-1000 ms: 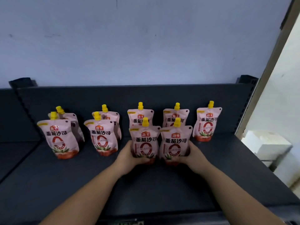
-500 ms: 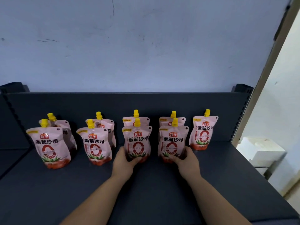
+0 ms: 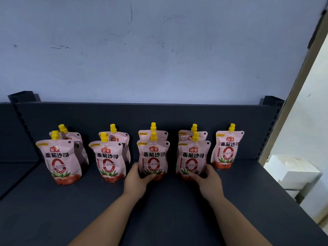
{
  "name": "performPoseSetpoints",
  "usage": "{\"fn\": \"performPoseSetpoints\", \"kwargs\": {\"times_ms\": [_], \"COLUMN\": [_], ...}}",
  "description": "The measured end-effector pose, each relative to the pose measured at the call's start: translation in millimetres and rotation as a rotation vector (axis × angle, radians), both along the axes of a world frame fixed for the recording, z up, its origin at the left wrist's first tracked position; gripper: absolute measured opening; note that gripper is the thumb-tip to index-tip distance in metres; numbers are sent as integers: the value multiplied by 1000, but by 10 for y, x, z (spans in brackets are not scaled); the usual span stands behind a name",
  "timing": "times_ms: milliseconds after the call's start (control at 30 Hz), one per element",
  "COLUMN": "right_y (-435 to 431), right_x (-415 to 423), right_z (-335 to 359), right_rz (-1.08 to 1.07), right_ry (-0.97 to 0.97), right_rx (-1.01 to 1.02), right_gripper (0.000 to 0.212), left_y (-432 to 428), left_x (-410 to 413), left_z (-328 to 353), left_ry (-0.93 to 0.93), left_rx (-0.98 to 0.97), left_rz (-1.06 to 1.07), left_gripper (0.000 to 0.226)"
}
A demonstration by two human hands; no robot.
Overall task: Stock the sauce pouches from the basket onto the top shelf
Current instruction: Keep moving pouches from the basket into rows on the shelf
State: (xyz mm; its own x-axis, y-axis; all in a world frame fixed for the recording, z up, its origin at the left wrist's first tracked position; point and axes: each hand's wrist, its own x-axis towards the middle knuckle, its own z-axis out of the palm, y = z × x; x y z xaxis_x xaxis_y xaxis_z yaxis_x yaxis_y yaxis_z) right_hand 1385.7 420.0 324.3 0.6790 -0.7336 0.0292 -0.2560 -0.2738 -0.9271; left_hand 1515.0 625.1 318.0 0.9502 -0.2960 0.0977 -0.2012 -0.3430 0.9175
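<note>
Several pink sauce pouches with yellow caps stand upright on the dark top shelf. My left hand grips the base of the middle front pouch, which stands in front of another pouch. My right hand grips the base of the front pouch to its right, also with a pouch behind it. A single pouch stands at the far right, and two more pairs, one pouch behind the other, stand to the left. The basket is out of view.
The shelf's dark back panel rises behind the pouches, with a pale wall above. White boxes sit below, off the shelf's right end. A lower dark shelf section adjoins on the left.
Both hands pushed their two front pouches back on the shelf, close in front of the rear pouches, and spread them apart. The camera view tilted up slightly.
</note>
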Motion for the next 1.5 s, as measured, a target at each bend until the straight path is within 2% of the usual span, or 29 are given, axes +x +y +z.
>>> {"fn": "performPoseSetpoints", "kwargs": {"times_ms": [167,467,733,1133,1333,1500], "right_y": [-10,-45,-31,-46,-56,-40], "right_x": [-28,-91,-133,-111,-98,-158], "right_z": [22,69,74,79,54,121], "right_rz": [25,57,70,80,68,73], "right_ry": [4,23,37,24,48,75], "right_rx": [6,49,56,7,-17,60], "right_gripper": [46,44,45,36,44,52], "left_y": [48,147,245,273,256,247], "left_x": [4,44,112,132,102,16], "left_z": [-6,13,0,50,58,78], "left_ry": [1,62,205,158,152,93], "left_rx": [-18,-93,-211,-194,-199,-82], "left_rz": [-31,-103,-169,-219,-208,-167], "left_gripper": [52,40,34,33,32,52]}}
